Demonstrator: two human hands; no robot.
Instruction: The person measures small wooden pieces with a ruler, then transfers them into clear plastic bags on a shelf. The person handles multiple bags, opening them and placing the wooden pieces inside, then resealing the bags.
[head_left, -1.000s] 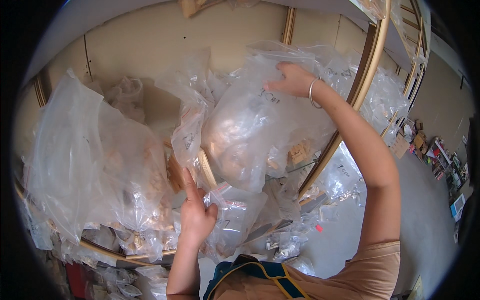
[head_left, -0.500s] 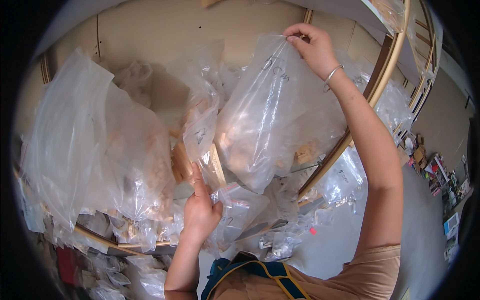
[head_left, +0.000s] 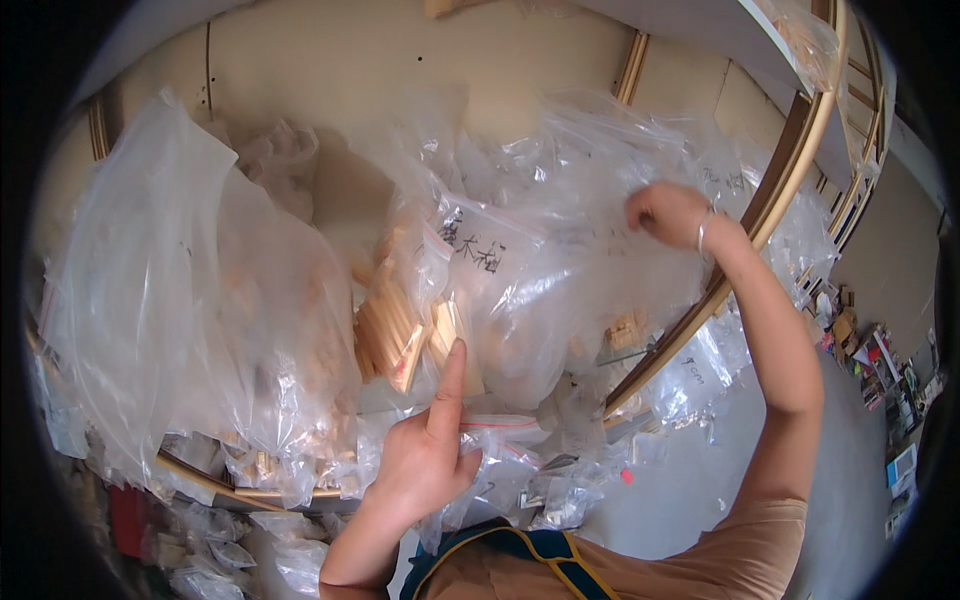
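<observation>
Bag [head_left: 530, 300], large and clear, stands on the shelf [head_left: 300, 493]. Head view: right hand [head_left: 672, 213] loosely curled at its upper right, blurred; cannot tell whether it grips. Left hand [head_left: 425, 460] shows index and thumb spread, nothing seen held, near wood pieces [head_left: 385, 330]. Step appears to be bag handling; next move likely calls for a firm pinch.

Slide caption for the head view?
Left hand, index finger extended, near wooden pieces; right hand in front of clear plastic bags.
</observation>
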